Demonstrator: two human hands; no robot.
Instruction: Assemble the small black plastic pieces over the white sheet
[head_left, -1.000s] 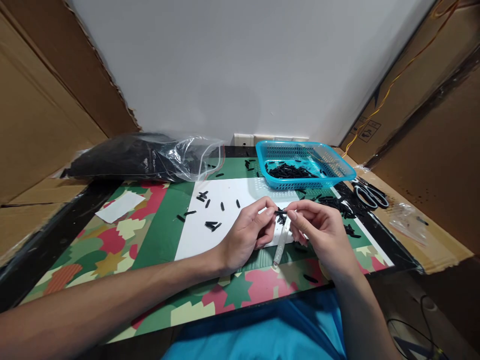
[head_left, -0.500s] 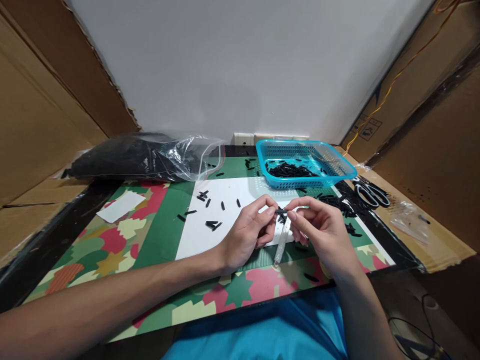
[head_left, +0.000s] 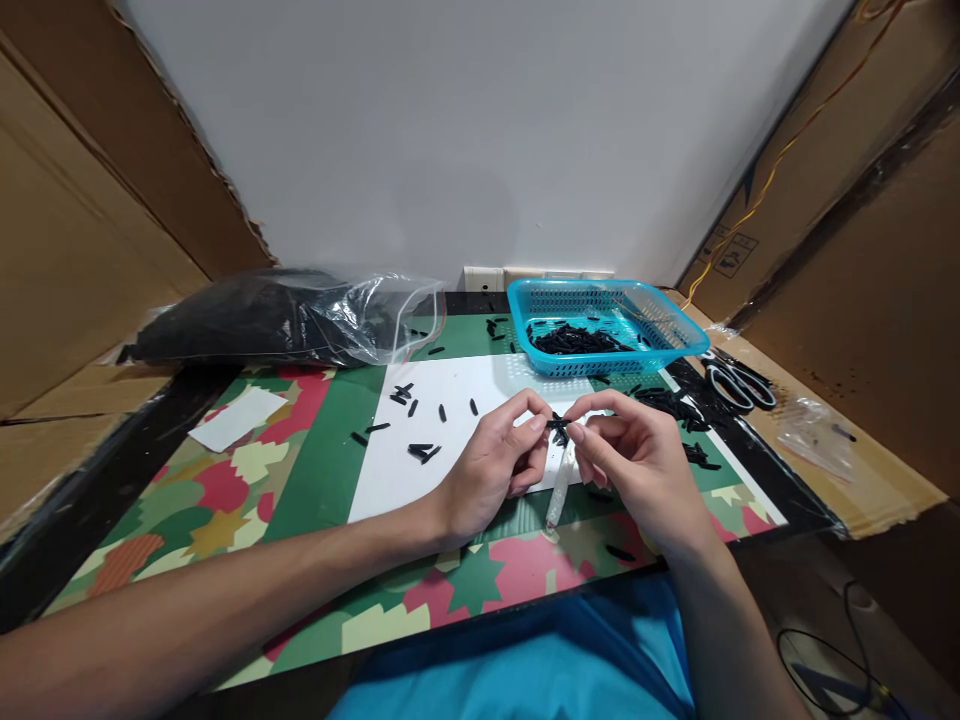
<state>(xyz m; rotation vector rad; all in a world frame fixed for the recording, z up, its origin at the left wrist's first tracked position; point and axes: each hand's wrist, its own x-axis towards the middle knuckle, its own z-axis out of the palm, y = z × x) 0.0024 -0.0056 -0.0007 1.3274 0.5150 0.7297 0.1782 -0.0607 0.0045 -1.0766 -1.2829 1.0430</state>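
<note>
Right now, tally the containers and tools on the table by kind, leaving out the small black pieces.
Blue basket: 1
Clear plastic bag of black pieces: 1
Scissors: 1
Small clear bag: 1
White paper slip: 1
Total: 5

Turquoise mesh plastic basket (head_left: pixel 679 330) w/ black bits; table mat (head_left: pixel 225 480) w/ green, red, cream star camo pattern; plain white paper sheet (head_left: pixel 450 400); black-handled scissors (head_left: pixel 739 385).

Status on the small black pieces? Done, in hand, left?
Done: a pile of black pieces lies in the blue basket. In hand: left hand and right hand pinch one black piece together over a clear strip. Left: loose pieces on the white sheet, plus the full bag.
</note>
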